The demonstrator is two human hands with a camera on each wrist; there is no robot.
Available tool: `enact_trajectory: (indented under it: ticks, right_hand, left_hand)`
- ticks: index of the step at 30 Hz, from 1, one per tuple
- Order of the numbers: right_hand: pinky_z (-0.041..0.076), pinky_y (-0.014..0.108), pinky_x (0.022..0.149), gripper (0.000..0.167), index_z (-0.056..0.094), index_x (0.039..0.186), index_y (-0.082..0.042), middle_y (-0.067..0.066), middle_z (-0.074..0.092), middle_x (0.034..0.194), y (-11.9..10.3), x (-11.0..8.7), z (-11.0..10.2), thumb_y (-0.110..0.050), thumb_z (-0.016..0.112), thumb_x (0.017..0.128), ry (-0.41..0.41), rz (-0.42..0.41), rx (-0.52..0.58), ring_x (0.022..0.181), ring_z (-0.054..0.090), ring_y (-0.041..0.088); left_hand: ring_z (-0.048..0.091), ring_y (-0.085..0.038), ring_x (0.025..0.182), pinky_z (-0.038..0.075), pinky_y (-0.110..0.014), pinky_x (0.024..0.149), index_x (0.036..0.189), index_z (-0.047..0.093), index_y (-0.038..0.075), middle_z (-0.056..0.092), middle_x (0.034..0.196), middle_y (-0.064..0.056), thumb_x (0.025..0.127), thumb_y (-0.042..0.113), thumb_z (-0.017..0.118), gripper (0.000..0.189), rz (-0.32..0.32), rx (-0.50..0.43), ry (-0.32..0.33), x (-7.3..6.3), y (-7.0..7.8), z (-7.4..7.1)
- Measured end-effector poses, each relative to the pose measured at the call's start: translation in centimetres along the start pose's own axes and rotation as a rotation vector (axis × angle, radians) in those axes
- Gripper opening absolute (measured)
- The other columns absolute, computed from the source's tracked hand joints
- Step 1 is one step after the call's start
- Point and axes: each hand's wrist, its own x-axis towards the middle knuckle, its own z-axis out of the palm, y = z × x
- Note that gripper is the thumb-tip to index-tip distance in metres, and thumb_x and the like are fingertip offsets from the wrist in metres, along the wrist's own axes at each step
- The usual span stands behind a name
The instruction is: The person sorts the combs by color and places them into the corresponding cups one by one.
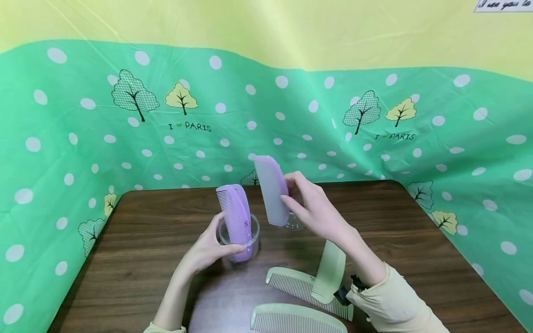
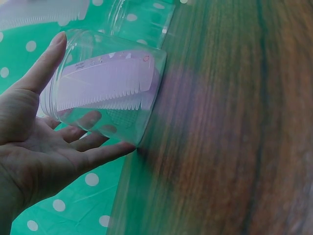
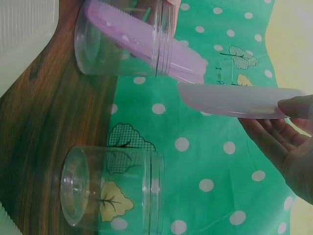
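My left hand (image 1: 208, 249) holds a clear plastic jar (image 1: 256, 237) around its side, thumb near the rim. Purple combs (image 1: 235, 215) stand in that jar, their upper ends sticking out above the rim. Up and to the right of it, my right hand (image 1: 313, 208) pinches another purple comb (image 1: 270, 190) by its spine edge, between thumb and fingers. This comb is upright in the air, apart from the jar. Behind the right hand stands a second clear jar (image 3: 122, 188), partly hidden in the head view but seen with nothing in it in the right wrist view.
Toward the front of the wooden table (image 1: 137, 263) lie green combs: one (image 1: 331, 273) rests across another (image 1: 287, 279), and a third (image 1: 297, 317) lies nearest the camera. A green dotted cloth (image 1: 250, 106) hangs behind and beside the table.
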Motion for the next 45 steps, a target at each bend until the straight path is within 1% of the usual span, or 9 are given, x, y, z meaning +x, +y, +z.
enact_trajectory:
  ticks: [8,11,15,18,24,29,34,42,45]
  right_hand:
    - [0.056,0.028,0.079,0.029,0.053,0.123,-0.008,0.005,0.067,0.104,-0.3,0.2,0.8,-0.005,0.068,0.098,0.072,0.028,0.031,0.091,0.066,0.013]
    - [0.057,0.029,0.078,0.029,0.053,0.122,-0.007,0.007,0.067,0.103,-0.3,0.3,1.1,-0.003,0.068,0.097,0.105,0.023,0.044,0.09,0.066,0.014]
    - [0.057,0.027,0.078,0.029,0.054,0.122,-0.007,0.007,0.068,0.103,-0.4,0.5,1.3,-0.003,0.067,0.097,0.126,0.018,0.057,0.09,0.067,0.014]
    - [0.057,0.026,0.079,0.028,0.054,0.122,-0.007,0.007,0.068,0.104,-0.4,0.6,1.6,-0.004,0.067,0.098,0.127,0.018,0.072,0.09,0.068,0.015]
    - [0.058,0.031,0.08,0.028,0.053,0.121,-0.007,0.007,0.068,0.102,-0.3,0.9,2.6,-0.003,0.067,0.097,0.115,0.016,0.1,0.09,0.068,0.015]
    - [0.058,0.03,0.077,0.028,0.054,0.119,-0.007,0.007,0.068,0.1,-0.2,0.7,3.2,-0.003,0.069,0.096,0.129,0.025,0.104,0.087,0.067,0.014]
    - [0.055,0.028,0.075,0.028,0.054,0.118,-0.007,0.007,0.065,0.1,0.0,0.7,3.8,-0.003,0.069,0.095,0.143,0.044,0.112,0.087,0.063,0.013]
    - [0.057,0.025,0.076,0.029,0.052,0.121,-0.01,0.006,0.067,0.101,0.1,0.5,5.1,-0.005,0.068,0.097,0.083,0.08,0.119,0.088,0.065,0.013]
    - [0.057,0.026,0.078,0.029,0.052,0.121,-0.009,0.007,0.068,0.102,0.2,0.5,5.6,-0.005,0.068,0.097,0.078,0.088,0.13,0.09,0.065,0.014]
  left_hand:
    - [0.052,-0.028,0.135,0.04,-0.057,0.114,0.157,0.028,0.026,0.051,0.152,-0.008,0.076,0.037,0.092,0.104,-0.003,-0.014,-0.004,-0.1,-0.2,0.3]
    - [0.051,-0.029,0.137,0.039,-0.058,0.115,0.158,0.029,0.025,0.051,0.153,-0.008,0.076,0.037,0.092,0.104,0.001,-0.016,-0.002,-0.1,-0.1,0.3]
    - [0.048,-0.029,0.141,0.036,-0.058,0.117,0.157,0.029,0.025,0.049,0.155,-0.008,0.075,0.037,0.092,0.104,0.006,-0.013,0.002,-0.1,0.1,0.3]
    - [0.048,-0.029,0.141,0.036,-0.058,0.117,0.157,0.03,0.025,0.049,0.154,-0.008,0.076,0.036,0.092,0.103,0.01,-0.024,-0.002,-0.1,0.1,0.3]
    - [0.048,-0.029,0.141,0.034,-0.057,0.119,0.156,0.03,0.025,0.05,0.153,-0.007,0.076,0.034,0.092,0.101,0.013,-0.038,0.0,-0.2,0.3,0.2]
    - [0.046,-0.029,0.142,0.032,-0.06,0.119,0.156,0.03,0.026,0.049,0.154,-0.007,0.077,0.035,0.092,0.101,0.008,-0.036,-0.013,-0.4,0.4,0.3]
    - [0.046,-0.029,0.142,0.032,-0.058,0.119,0.156,0.03,0.027,0.049,0.154,-0.006,0.077,0.034,0.091,0.1,0.015,-0.034,-0.022,-0.3,0.5,0.4]
    - [0.044,-0.029,0.145,0.03,-0.06,0.12,0.156,0.03,0.027,0.048,0.156,-0.006,0.077,0.035,0.091,0.1,0.011,-0.037,-0.02,-0.3,0.5,0.4]
    - [0.044,-0.029,0.145,0.03,-0.06,0.12,0.156,0.029,0.027,0.047,0.156,-0.006,0.077,0.035,0.091,0.101,0.009,-0.034,-0.019,-0.4,0.5,0.5]
